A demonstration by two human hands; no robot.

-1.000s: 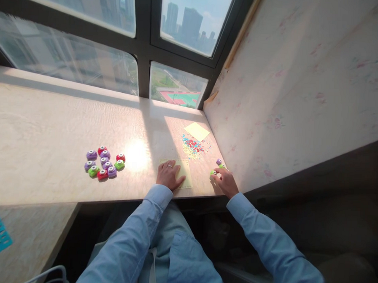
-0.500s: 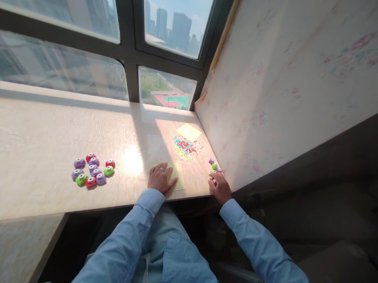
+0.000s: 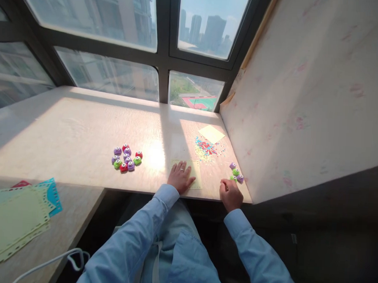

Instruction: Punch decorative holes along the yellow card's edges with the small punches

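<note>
My left hand (image 3: 180, 178), a ring on one finger, lies flat with fingers spread on a pale yellow sheet of paper (image 3: 198, 178) near the sill's front edge. Small cut-outs appear to line the sheet's borders. To its right, my right hand (image 3: 231, 194) is closed with its fingers curled in; whatever it may hold is hidden. Just beyond that hand, by the wall, sits a small group of purple and green craft punches (image 3: 236, 172). A larger cluster of purple, red and green craft punches (image 3: 126, 156) stands to the left of my left hand.
Tiny red, blue and yellow paper bits (image 3: 207, 148) are scattered beyond the sheet, beside another yellow sheet (image 3: 211, 134). Stacked punched papers (image 3: 14, 217) and a white cable (image 3: 52, 261) are at lower left. A patterned wall (image 3: 289, 100) bounds the right; windows (image 3: 110, 70) stand behind.
My view has swung left, bringing the stacked papers into sight. My right hand has drawn back slightly from the small punch group, its fingers now curled. My left hand stays on the sheet.
</note>
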